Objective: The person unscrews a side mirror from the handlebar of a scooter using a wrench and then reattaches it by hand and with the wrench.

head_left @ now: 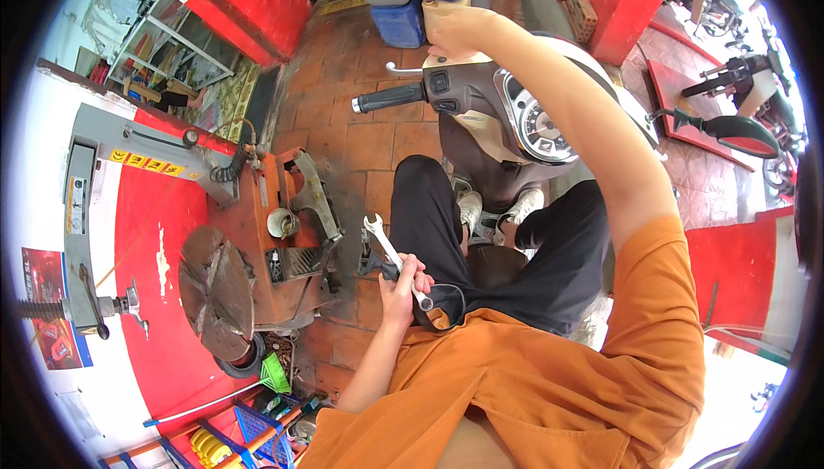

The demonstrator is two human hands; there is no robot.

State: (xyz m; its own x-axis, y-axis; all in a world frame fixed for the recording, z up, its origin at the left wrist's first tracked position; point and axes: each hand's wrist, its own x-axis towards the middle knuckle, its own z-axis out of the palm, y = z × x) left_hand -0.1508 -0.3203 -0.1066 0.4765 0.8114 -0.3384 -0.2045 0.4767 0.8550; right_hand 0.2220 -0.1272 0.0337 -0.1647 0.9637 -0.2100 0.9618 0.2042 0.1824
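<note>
I sit astride a brown and cream scooter (pixel 470 147) with a round speedometer (pixel 543 128). In my left hand (pixel 398 290), near my left thigh, is a silver combination wrench (pixel 384 242), its open end pointing up and away. Against the wrench, the same hand holds a dark part (pixel 371 265) of unclear kind. A thin black cable or cord (pixel 464 299) loops beside that hand. My right arm reaches over the speedometer, and my right hand (pixel 452 30) is bent down at the front of the handlebar cover. What its curled fingers grip is hidden. The left handlebar grip (pixel 388 98) is free of hands.
A tyre-changing machine (pixel 257 211) with a round turntable (pixel 216 291) stands at the left. Blue and grey jerrycans (pixel 398 23) sit ahead of the scooter. A black mirror (pixel 745 136) juts out at the right. A green broom (pixel 275 373) lies at the lower left on the tiled floor.
</note>
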